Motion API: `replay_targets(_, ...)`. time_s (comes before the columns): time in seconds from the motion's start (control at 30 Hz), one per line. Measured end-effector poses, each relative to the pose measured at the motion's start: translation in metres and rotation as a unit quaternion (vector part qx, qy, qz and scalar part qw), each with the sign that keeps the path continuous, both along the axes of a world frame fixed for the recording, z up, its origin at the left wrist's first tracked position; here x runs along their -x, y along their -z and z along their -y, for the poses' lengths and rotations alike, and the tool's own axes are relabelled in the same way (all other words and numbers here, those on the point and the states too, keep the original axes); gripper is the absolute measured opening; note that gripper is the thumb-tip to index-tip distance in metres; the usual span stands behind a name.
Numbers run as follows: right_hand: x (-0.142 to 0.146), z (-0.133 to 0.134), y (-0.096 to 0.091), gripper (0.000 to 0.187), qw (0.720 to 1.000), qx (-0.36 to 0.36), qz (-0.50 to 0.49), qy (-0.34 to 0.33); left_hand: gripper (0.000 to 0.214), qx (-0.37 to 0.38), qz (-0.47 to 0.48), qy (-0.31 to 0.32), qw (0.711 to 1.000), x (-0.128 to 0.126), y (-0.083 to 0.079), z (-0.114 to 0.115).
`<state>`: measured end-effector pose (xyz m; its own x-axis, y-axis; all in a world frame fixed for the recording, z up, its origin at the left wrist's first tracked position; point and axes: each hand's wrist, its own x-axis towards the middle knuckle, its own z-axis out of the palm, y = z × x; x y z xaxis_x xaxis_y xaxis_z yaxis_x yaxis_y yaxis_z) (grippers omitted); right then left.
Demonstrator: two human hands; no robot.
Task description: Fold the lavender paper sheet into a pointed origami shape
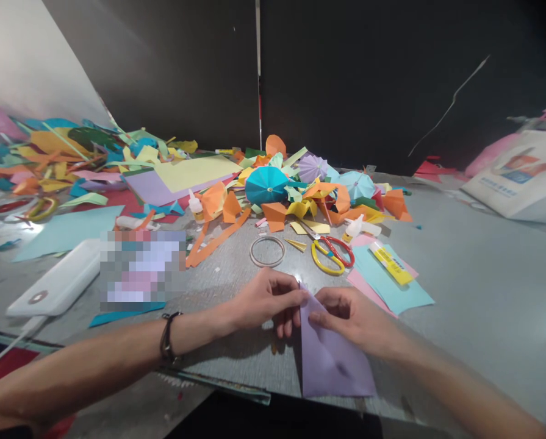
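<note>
A sheet of purple paper point(334, 363), narrow at its far end and wider near the table edge, lies between my hands. My left hand point(275, 302) pinches its far left corner between thumb and fingers. Across from it, my right hand point(348, 317) is closed on the paper's right edge, its thumb lying on top and its other fingers partly hidden. Just beyond my hands are a roll of tape point(267, 251) and a pair of scissors point(330, 253) with yellow and red handles. A yellow glue stick point(391, 263) rests on light blue paper point(414, 294) to the right.
Paper scraps and folded paper fans, one of them teal point(267, 185), are heaped along the back. Small glue bottles point(194, 206) stand among them. At left lie a white power bank point(57, 277) with a cable and a blurred-out item. A white bag point(520, 177) stands at far right.
</note>
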<state>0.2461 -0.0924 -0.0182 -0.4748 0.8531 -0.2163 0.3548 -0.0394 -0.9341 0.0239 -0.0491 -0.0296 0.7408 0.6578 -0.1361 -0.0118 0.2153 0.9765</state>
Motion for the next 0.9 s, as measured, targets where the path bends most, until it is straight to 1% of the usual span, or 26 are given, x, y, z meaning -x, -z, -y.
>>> replay_targets(0.27,0.0015,0.0010,-0.0038,0.042,0.999,0.045,-0.030,0.000,0.043,0.002,-0.004,-0.011,1.000,-0.0006,-0.0007,0.0021)
replay_targets(0.4,0.0024,0.0001,-0.0031,0.046,0.998,0.057,-0.030,-0.008,0.045,0.010,-0.009,-0.007,1.000,-0.0021,-0.0019,0.0029)
replay_targets(0.7,0.0044,0.0020,-0.0052,0.054,0.997,0.065,-0.027,-0.005,0.047,0.022,-0.008,0.008,1.000,-0.0017,-0.0045,0.0042)
replay_targets(0.9,0.0040,0.0027,-0.0052,0.055,0.999,0.042,-0.023,-0.005,0.046,0.036,0.004,0.002,0.999,-0.0013,-0.0038,0.0029)
